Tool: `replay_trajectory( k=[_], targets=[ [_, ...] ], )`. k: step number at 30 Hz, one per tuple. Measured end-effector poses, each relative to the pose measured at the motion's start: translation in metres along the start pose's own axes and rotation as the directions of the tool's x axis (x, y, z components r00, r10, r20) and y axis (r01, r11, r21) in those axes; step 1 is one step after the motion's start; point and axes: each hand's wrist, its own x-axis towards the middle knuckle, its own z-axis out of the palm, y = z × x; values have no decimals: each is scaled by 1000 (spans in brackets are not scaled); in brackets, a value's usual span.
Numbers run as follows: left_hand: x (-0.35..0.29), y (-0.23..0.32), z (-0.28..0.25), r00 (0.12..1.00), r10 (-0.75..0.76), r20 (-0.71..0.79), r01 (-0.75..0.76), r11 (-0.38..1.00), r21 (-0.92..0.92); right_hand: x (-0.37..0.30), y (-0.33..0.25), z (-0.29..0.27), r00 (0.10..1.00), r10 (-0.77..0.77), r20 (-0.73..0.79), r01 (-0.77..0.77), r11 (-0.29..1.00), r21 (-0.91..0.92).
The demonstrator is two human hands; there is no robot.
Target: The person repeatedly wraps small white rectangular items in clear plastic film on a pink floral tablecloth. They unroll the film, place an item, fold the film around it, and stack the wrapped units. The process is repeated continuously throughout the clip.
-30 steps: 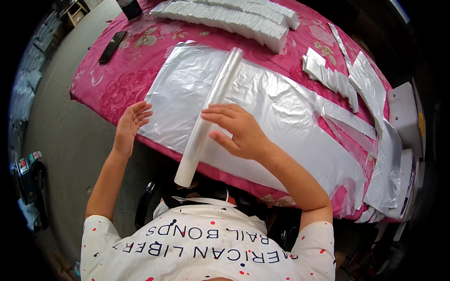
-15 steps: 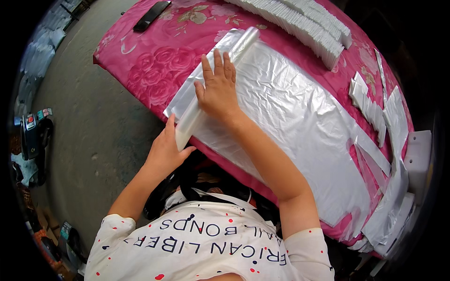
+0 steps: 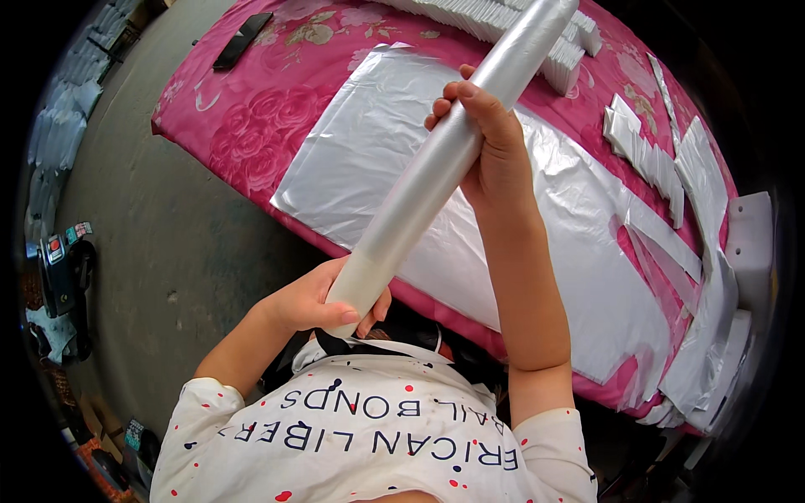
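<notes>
A long roll of clear plastic film [image 3: 428, 184] is held up at a slant above the table, its near end low by my body and its far end up to the right. My left hand [image 3: 340, 302] grips the near end, thumb on top. Higher up, my right hand [image 3: 486, 134] wraps its fingers round the roll. Beneath it, a flat stack of silvery plastic sheets [image 3: 335, 159] lies wrinkled across the tabletop, partly hidden by the roll and my right forearm.
A pink flowered cloth [image 3: 260, 134] covers the table. Folded white packets [image 3: 562, 67] stand in rows at the back, with another small row [image 3: 646, 159] on the right. Plastic strips [image 3: 700, 184] hang by a white bin [image 3: 750, 243]. A black phone [image 3: 243, 40] rests far left.
The roll has come up off the sheets and nearer my body. My right hand has gone from lying flat on it to wrapping round it; my left now grips its near end.
</notes>
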Motion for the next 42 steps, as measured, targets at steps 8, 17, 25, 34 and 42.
replay_trajectory(
  k=[8,17,25,34,42],
  targets=[
    [38,7,37,934,-63,-352,200,908,368,-9,-34,-15,987,-121,-105,101,979,-176],
    [49,-1,39,964,-97,-246,164,949,270,-28,-23,-30,993,-55,-102,53,998,-25],
    [58,-4,43,967,-146,-207,176,976,131,-39,-14,-34,998,28,-62,-28,1000,3],
    [63,5,47,979,-156,-135,157,988,1,-46,-6,-34,993,116,-3,-115,984,135],
    [69,-2,47,975,-199,-99,195,979,-54,-48,-7,-38,993,106,-48,-100,989,112]
  ],
)
